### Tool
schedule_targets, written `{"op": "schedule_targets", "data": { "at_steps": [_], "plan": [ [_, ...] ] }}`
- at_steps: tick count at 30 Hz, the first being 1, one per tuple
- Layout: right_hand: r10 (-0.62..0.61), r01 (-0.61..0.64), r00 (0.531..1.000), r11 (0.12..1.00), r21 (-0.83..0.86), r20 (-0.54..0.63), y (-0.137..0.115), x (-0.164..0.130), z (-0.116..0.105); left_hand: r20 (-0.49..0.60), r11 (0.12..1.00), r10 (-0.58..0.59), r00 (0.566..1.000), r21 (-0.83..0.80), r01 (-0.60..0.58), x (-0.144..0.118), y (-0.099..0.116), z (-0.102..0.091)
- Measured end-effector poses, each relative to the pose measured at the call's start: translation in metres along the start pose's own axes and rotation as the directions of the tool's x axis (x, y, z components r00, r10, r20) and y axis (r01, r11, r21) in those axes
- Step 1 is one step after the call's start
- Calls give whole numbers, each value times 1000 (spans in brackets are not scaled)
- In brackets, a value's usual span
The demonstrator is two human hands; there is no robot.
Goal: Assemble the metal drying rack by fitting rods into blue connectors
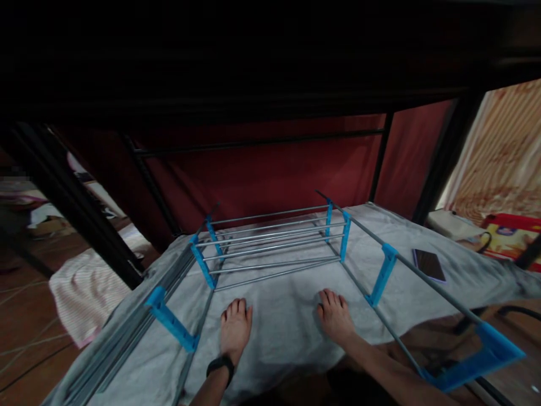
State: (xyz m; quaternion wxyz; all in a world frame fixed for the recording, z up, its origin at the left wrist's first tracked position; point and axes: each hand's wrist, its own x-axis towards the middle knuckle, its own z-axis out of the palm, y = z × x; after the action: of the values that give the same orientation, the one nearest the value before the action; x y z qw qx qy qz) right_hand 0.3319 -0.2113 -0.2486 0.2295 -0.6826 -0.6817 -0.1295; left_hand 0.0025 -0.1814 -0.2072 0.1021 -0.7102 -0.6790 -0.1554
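Grey cloth (283, 321) under both flat hands (235, 330), inside rack (270, 248).

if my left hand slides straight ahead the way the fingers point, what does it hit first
Probably the nearest grey bar of the drying rack, lying across the cloth just beyond your left hand. Only bare cloth shows between them, though depth is hard to judge.

A bed under a dark metal bunk frame carries everything here, covered by a pale grey wrinkled sheet (279, 321). Lying flat on that sheet is a folding rack of thin grey metal rods with bright blue plastic brackets (270, 242), its side rails running toward the near edge on both sides. Off to the right, just beside the rack's rail, a dark flat rectangular phone (429, 265) lies on the sheet too. Both bare hands, left hand (235, 330) and right hand (336, 317), press palm-down on the sheet between the rails.
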Motion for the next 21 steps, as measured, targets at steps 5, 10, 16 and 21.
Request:
{"op": "schedule_targets", "data": {
  "at_steps": [5, 10, 16, 21],
  "plan": [
    [-41, 45, 998, 995, -93, 37, 0, 1, 0, -43, 996, 29, 999, 81, -26, -1, 3, 6],
    [-126, 148, 983, 974, -169, 136, -1, 4, 0, -73, 992, 52, 996, 122, -43, -2, 5, 14],
    [-22, 87, 929, 983, -160, 369, -11, 28, -11, -86, 989, 71, 994, 136, -59, -3, 9, 14],
    [134, -159, 853, 987, 6, 504, -15, 76, -23, -49, 985, 93, 994, 151, -85, -2, 11, 8]
  ]
}}
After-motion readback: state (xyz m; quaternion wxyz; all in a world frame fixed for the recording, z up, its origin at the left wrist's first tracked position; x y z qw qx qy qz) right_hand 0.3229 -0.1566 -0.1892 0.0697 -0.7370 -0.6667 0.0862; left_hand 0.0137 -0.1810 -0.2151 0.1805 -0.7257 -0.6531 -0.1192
